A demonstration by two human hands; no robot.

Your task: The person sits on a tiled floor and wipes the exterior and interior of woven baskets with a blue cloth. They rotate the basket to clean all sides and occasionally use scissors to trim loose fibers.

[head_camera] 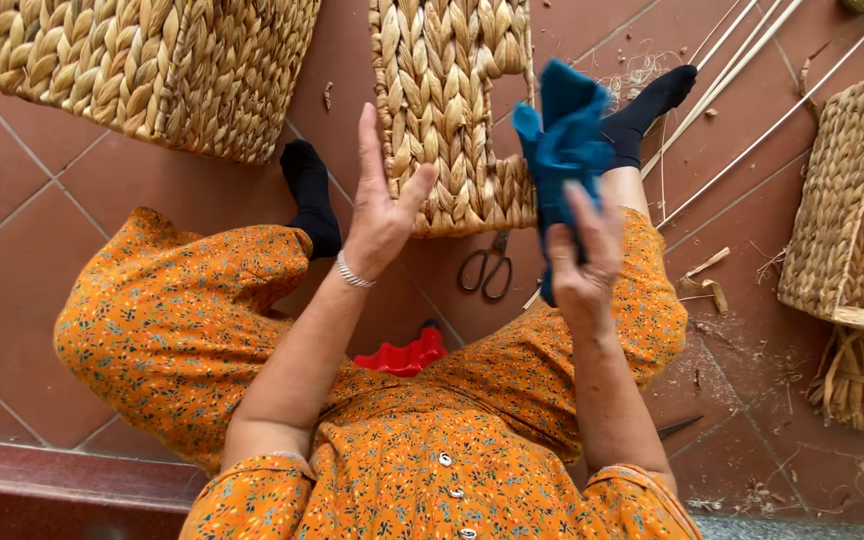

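Note:
My right hand (pixel 585 262) is raised and grips a blue cloth glove (pixel 564 140) that stands up from its fingers. Beside it my left hand (pixel 384 205) is held up flat with fingers straight and apart, holding nothing. Behind both hands a woven straw basket (pixel 452 110) lies on the tiled floor between my feet in black socks. A pair of scissors (pixel 486 270) rests on the floor just below that basket.
A second woven basket (pixel 152 70) sits at top left and a third (pixel 852 200) at the right edge with loose straw under it. Thin canes (pixel 752 90) lie at top right. A red plastic thing (pixel 404 356) shows between my knees. Straw scraps litter the right tiles.

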